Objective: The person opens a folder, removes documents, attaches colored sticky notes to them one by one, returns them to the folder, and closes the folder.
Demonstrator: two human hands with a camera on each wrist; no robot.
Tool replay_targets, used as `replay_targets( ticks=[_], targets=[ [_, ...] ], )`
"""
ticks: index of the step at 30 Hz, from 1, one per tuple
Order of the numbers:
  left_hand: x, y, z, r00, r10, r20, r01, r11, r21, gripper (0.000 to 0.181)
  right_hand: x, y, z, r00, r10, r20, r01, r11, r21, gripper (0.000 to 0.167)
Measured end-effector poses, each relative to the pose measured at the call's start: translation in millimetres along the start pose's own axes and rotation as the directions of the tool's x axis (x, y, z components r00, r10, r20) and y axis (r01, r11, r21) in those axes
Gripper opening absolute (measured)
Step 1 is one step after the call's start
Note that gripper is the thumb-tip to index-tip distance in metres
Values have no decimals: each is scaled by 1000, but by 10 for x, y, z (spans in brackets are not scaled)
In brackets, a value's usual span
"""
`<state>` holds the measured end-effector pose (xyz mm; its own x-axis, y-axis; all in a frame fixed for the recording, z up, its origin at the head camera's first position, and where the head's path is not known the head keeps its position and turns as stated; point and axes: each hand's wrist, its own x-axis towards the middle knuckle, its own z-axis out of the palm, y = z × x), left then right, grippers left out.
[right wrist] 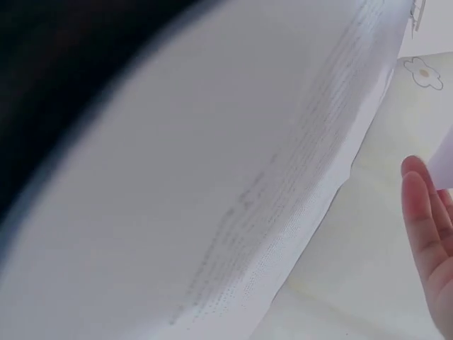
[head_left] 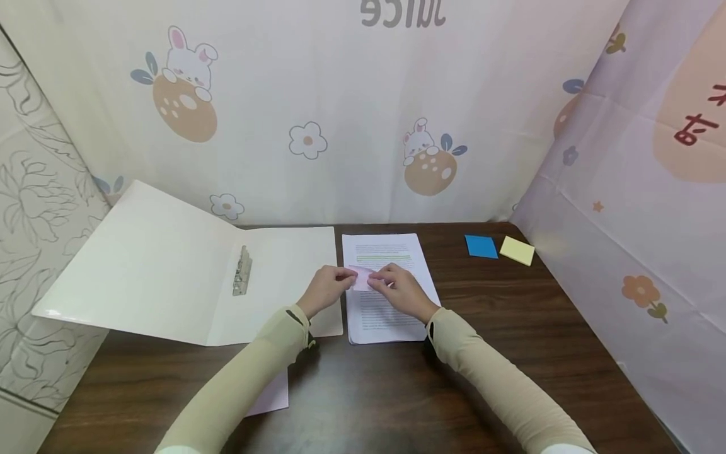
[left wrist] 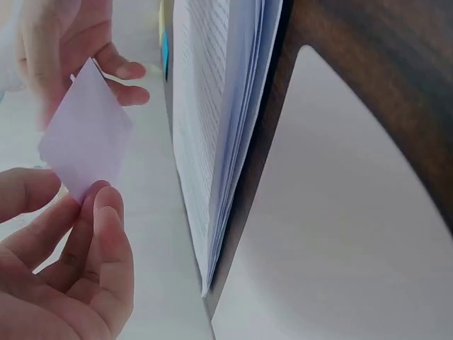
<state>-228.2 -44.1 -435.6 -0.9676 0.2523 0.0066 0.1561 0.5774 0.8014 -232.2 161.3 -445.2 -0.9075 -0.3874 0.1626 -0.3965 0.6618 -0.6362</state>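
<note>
A small pink paper is held above a stack of printed pages with a yellow-green highlighted line. The left hand pinches its left side; in the left wrist view the paper stands up from the fingertips of the left hand. At the paper's right side, the right hand has its thumb and fingertips on the edge in the head view. The right wrist view shows part of the right hand beside the paper's corner.
An open white folder with a metal clip lies left of the pages. Blue notes and yellow notes lie at the back right. A pink sheet is partly under the left forearm. A patterned curtain hangs behind the table.
</note>
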Motion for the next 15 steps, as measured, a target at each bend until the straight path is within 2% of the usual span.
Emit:
replay_targets(
  ticks=[4,10,13,15],
  targets=[
    [65,-22,20,1000,18,17,-19,999,50,24,45,22,-10,1000,-1,-22,1,999,-39,25],
    [173,-48,94,998,59,-4,-58,987,148,28,163,29,-43,1000,13,-14,-14,996,-93,25],
    [232,-61,117,998,58,-4,-56,979,196,30,231,37,-53,1000,24,-5,-25,993,-120,27],
    [271,-58,115,999,37,5,-37,976,215,31,274,49,-60,999,41,5,-40,991,-127,29]
  ],
)
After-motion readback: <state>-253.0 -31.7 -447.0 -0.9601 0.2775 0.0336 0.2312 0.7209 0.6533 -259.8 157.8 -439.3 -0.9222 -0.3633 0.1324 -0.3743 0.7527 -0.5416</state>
